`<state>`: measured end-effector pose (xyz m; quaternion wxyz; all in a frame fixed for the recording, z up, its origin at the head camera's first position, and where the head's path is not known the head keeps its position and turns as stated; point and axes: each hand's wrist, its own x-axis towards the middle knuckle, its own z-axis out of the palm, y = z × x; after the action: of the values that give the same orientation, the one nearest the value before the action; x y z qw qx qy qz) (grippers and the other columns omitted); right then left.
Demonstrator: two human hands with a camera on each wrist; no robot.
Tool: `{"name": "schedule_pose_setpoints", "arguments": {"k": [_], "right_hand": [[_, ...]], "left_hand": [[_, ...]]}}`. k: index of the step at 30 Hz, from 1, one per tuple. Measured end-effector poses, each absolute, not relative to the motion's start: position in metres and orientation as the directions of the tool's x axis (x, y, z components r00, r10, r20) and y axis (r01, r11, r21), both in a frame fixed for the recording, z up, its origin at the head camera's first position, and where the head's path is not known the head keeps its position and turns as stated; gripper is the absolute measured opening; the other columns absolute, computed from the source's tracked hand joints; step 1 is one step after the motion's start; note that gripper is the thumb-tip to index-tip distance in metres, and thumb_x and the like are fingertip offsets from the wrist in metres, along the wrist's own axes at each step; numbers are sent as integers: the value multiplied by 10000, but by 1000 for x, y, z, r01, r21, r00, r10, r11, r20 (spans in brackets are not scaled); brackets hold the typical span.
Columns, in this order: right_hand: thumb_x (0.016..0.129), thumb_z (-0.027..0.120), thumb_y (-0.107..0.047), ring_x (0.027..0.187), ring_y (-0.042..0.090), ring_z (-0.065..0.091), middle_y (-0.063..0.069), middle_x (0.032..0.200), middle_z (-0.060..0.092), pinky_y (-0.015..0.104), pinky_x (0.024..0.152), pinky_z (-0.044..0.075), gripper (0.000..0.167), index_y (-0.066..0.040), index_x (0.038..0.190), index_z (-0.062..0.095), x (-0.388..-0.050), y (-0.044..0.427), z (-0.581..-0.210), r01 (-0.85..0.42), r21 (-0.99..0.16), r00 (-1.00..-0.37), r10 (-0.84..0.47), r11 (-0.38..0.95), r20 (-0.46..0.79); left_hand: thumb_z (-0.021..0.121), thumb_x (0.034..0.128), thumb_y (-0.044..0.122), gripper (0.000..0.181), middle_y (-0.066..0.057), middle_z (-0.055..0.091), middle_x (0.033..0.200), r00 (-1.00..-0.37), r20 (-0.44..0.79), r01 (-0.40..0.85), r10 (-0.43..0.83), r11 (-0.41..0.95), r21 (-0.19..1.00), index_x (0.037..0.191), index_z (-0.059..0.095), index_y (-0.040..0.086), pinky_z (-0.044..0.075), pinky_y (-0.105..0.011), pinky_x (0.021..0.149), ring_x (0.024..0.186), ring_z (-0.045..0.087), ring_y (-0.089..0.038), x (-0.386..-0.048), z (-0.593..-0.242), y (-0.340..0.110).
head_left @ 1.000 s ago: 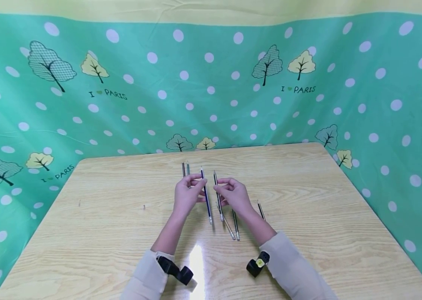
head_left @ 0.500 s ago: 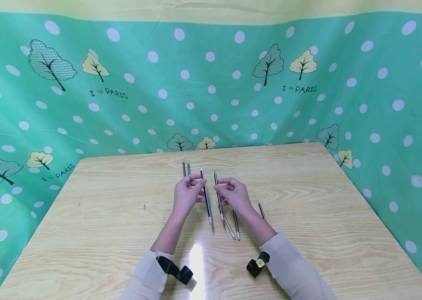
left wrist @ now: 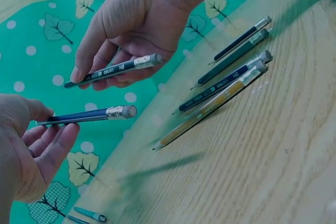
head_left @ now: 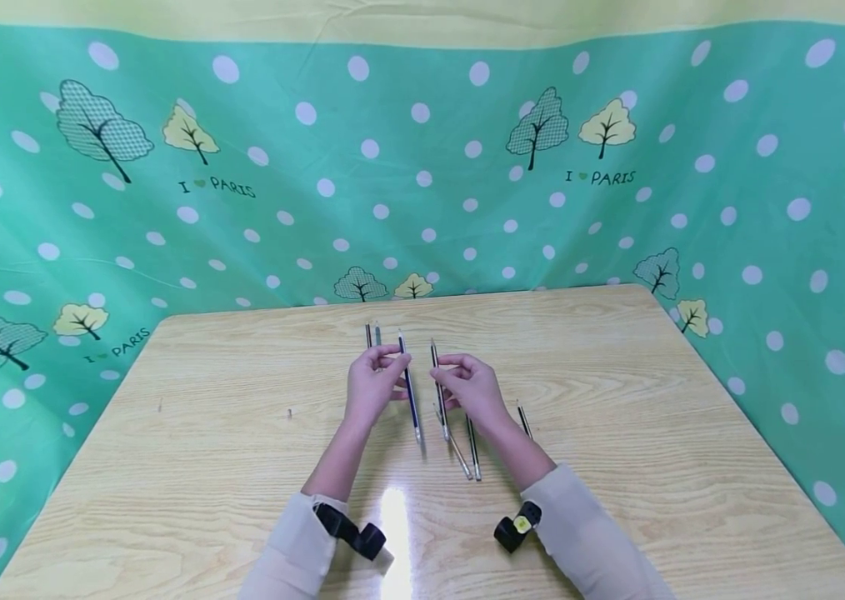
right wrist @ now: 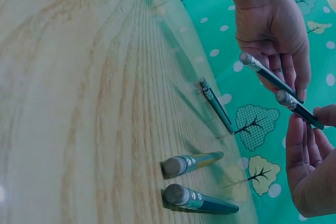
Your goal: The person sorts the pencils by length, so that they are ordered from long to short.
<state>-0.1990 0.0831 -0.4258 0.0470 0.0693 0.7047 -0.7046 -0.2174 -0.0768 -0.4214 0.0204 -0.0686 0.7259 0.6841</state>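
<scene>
In the head view the left hand (head_left: pixel 373 385) pinches a blue pencil (head_left: pixel 409 387) between thumb and fingers, its eraser end towards the person. Beside it the right hand (head_left: pixel 473 393) pinches a dark pencil (head_left: pixel 439 392) the same way. Both pencils are held above the table, side by side and apart. The left wrist view shows lettering on the dark pencil (left wrist: pixel 118 70) and a silver ferrule on the blue pencil (left wrist: pixel 84 116). Below the right hand lie a yellow pencil (left wrist: pixel 210 106) and several dark ones, one of them a green pencil (left wrist: pixel 233 56).
Two pencils (right wrist: pixel 216 103) lie beyond the left hand. Another dark pencil (head_left: pixel 524 421) lies partly hidden by the right forearm. A tiny scrap (head_left: pixel 290 413) rests on the wooden table (head_left: pixel 190 467). A green dotted curtain (head_left: pixel 422 150) hangs behind and beside the table.
The left hand with its blue pencil has shifted slightly left and away from the person. The right hand's pencil has moved a touch to the right, so the gap between the two is wider.
</scene>
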Motion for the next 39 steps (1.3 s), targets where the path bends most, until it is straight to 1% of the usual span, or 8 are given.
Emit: {"name": "schedule_pose_setpoints", "arguments": {"k": [5, 12, 16, 19, 22, 30, 34, 39], "right_hand": [[833, 693, -128, 563, 126, 549, -16, 740, 615, 346, 570, 569, 276, -68, 1096, 636, -200, 84, -426, 160, -987, -987, 24, -12, -161], [838, 690, -134, 551, 110, 539, -21, 739, 615, 387, 614, 574, 275, -63, 1097, 632, -200, 85, -424, 172, -985, -985, 27, -6, -172], [837, 691, -135, 541, 97, 535, -33, 730, 611, 327, 571, 566, 277, -60, 1097, 631, -201, 87, -425, 170, -985, -985, 26, -9, -170], [838, 690, -139, 542, 94, 536, -37, 729, 610, 268, 527, 552, 281, -57, 1099, 627, -201, 87, -426, 168, -986, -985, 27, -7, -168], [842, 686, -144, 548, 94, 537, -41, 731, 608, 235, 503, 538, 282, -56, 1103, 623, -201, 88, -426, 168, -986, -986, 25, -2, -168], [846, 684, -145, 575, 106, 546, -29, 744, 611, 303, 554, 567, 275, -66, 1103, 627, -201, 89, -424, 176, -984, -984, 30, 12, -176], [845, 685, -149, 582, 109, 549, -21, 758, 618, 282, 550, 564, 281, -72, 1108, 626, -199, 90, -424, 188, -982, -982, 26, 20, -187], [847, 687, -167, 581, 114, 548, -16, 768, 626, 247, 542, 550, 291, -67, 1114, 624, -199, 91, -425, 188, -982, -982, 32, 26, -187]], "left_hand": [[685, 849, 220, 336, -66, 596, 960, -989, -133, -137, -69, 61, 989, 1153, 604, 104, 607, -347, 602, 645, 638, -144, -223, -421, -78], [677, 853, 230, 325, -68, 595, 958, -986, -140, -148, -88, 87, 985, 1144, 603, 106, 608, -360, 619, 638, 636, -137, -236, -422, -79], [673, 853, 227, 321, -62, 585, 930, -987, -131, -140, -95, 96, 985, 1141, 606, 103, 608, -362, 624, 621, 632, -135, -242, -423, -80], [672, 852, 224, 316, -63, 573, 919, -986, -128, -139, -103, 103, 985, 1137, 609, 103, 607, -337, 610, 613, 633, -134, -247, -426, -81], [673, 851, 219, 314, -63, 563, 917, -985, -128, -141, -118, 112, 984, 1134, 612, 100, 606, -322, 602, 612, 627, -129, -252, -429, -82], [657, 862, 227, 305, -69, 569, 930, -983, -118, -139, -143, 148, 979, 1142, 614, 112, 606, -319, 605, 629, 619, -137, -267, -436, -82], [654, 864, 216, 297, -80, 574, 916, -981, -113, -138, -156, 158, 978, 1136, 617, 104, 606, -319, 597, 613, 612, -134, -272, -439, -81], [651, 868, 199, 306, -83, 557, 900, -980, -116, -142, -160, 169, 975, 1149, 614, 85, 609, -359, 622, 594, 603, -128, -278, -442, -80]]}}
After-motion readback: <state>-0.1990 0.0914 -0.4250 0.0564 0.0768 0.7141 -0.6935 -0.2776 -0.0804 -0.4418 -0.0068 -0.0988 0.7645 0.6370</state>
